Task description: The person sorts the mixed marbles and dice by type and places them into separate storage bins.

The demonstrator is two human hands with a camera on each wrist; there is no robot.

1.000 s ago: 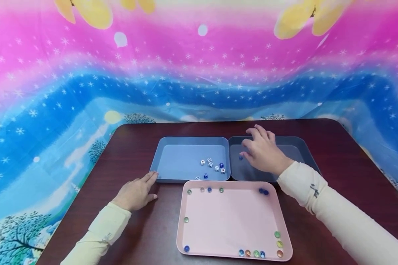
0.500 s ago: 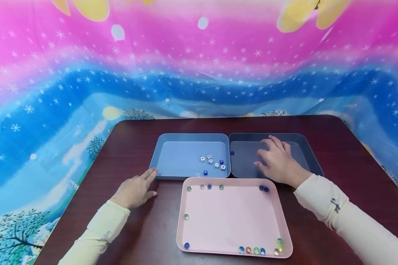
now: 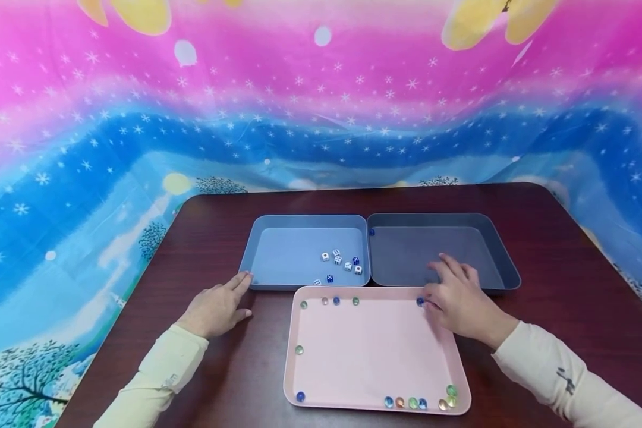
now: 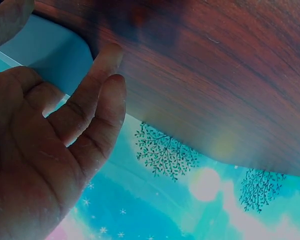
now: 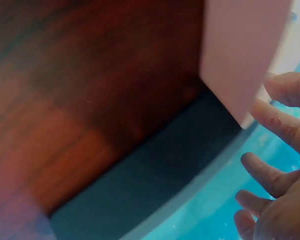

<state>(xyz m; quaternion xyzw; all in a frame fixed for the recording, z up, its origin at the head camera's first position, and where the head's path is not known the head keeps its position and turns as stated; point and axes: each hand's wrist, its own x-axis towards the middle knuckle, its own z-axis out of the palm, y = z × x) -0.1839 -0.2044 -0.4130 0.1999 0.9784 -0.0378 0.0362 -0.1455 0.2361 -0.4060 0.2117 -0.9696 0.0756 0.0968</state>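
Observation:
My left hand [image 3: 216,309] rests its straight fingertips on the near left corner of the blue tray [image 3: 250,252]; the left wrist view shows its palm and loose fingers. At the far right corner of the pink tray [image 3: 366,353], my right hand [image 3: 462,303] reaches over the rim with thumb and index finger down by a blue marble [image 3: 419,301]. That hand's other fingers are spread and relaxed, and it covers the spot beside this marble. Inside the dark grey tray [image 3: 422,252], a single blue marble [image 3: 371,232] lies against the left wall.
Several white and blue dice [image 3: 348,267] sit in the blue tray. More glass marbles [image 3: 413,403] line the pink tray's edges. All three trays stand close together on a dark wooden table [image 3: 235,368], with a patterned cloth [image 3: 321,101] hanging behind.
My right hand has drawn back from the grey tray to the pink tray's corner. The blue marble in the grey tray rolled to its left wall and away. Left hand stays put.

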